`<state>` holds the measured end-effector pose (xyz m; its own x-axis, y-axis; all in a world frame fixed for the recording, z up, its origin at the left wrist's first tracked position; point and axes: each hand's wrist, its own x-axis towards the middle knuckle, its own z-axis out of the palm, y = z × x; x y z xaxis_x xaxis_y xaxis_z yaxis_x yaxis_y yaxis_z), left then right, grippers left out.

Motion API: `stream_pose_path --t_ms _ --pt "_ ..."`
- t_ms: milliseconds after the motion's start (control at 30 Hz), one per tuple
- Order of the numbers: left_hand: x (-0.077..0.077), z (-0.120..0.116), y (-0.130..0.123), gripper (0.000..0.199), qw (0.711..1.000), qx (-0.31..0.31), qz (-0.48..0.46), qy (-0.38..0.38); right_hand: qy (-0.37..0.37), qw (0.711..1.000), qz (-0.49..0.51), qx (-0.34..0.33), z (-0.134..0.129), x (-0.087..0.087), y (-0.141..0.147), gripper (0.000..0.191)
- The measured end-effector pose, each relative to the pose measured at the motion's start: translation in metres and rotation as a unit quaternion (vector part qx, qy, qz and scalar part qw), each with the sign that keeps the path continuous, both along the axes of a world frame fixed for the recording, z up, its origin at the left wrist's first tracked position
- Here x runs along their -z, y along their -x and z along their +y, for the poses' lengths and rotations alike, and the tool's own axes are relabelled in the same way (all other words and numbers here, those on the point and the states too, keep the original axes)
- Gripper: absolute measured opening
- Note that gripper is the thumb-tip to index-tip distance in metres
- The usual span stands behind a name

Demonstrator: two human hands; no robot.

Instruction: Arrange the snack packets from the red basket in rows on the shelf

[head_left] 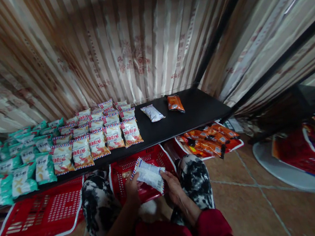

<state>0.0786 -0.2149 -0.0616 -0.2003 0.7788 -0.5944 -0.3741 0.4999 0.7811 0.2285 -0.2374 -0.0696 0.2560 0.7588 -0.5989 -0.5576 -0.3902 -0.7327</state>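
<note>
Between my two hands, above a red plastic basket point(114, 181), is a white snack bag point(149, 175) with its printed back facing up. My left hand point(132, 187) grips the bag's left edge, fingers closed on it. At the opposite edge, my right hand point(172, 184) pinches the same bag. On the black shelf point(160, 131) in front of me, similar white-and-orange snack bags point(98, 142) stand in rows. Farther right on that shelf lie a single white bag point(153, 113) and an orange bag point(175, 103).
Teal snack bags point(24, 178) fill the shelf's left end. An upturned or tilted red basket point(45, 213) sits below them. Orange bags point(209, 137) lie in a basket right of my knees. Another red basket point(313, 164) stands far right, by a grey round surface point(273, 163). A striped curtain point(132, 37) hangs behind.
</note>
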Motion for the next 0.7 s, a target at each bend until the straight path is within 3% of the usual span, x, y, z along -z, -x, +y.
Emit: stream_pose_path --t_ms 300,700 --pt "-0.009 -0.004 0.007 0.024 0.994 0.11 -0.02 0.019 -0.016 1.0 -0.009 0.012 0.007 -0.005 -0.007 0.043" --pt "-0.025 0.001 0.004 0.039 0.99 0.137 0.008 -0.03 -0.01 0.998 -0.013 -0.061 0.013 -0.007 -0.016 0.04"
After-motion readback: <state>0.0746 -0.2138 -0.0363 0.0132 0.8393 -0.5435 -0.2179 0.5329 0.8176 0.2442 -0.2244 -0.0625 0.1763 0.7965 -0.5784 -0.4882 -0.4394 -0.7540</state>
